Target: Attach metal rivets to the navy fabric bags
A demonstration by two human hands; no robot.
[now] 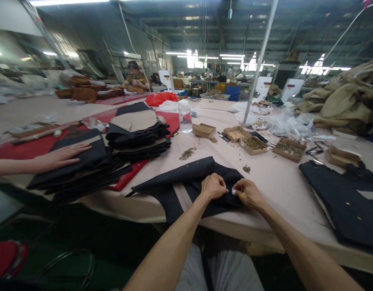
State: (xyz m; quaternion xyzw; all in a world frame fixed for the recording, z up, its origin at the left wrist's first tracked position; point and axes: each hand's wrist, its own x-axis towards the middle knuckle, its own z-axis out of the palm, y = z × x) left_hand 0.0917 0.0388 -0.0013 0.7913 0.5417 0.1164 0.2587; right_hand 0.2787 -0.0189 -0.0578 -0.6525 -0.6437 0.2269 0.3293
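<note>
A dark fabric piece (186, 178) with a beige strip lies before me at the table's front edge, small brass-coloured dots along its far side. My left hand (214, 186) is closed on this fabric, thumb and fingers pinched together. Close to its right, my right hand (246, 192) pinches a small white object (234, 191) at the fabric; its exact kind is too small to make out. Beyond the cloth lie a loose heap of metal rings (187, 153) and a smaller heap of dark metal bits (246, 169).
Cardboard boxes of small metal parts (254, 144) stand ahead, near a metal pole (260, 60). Stacked dark fabric pieces (138, 129) rise at left, where another person's hand (68, 155) rests on a second stack. More dark pieces (344, 202) lie at right.
</note>
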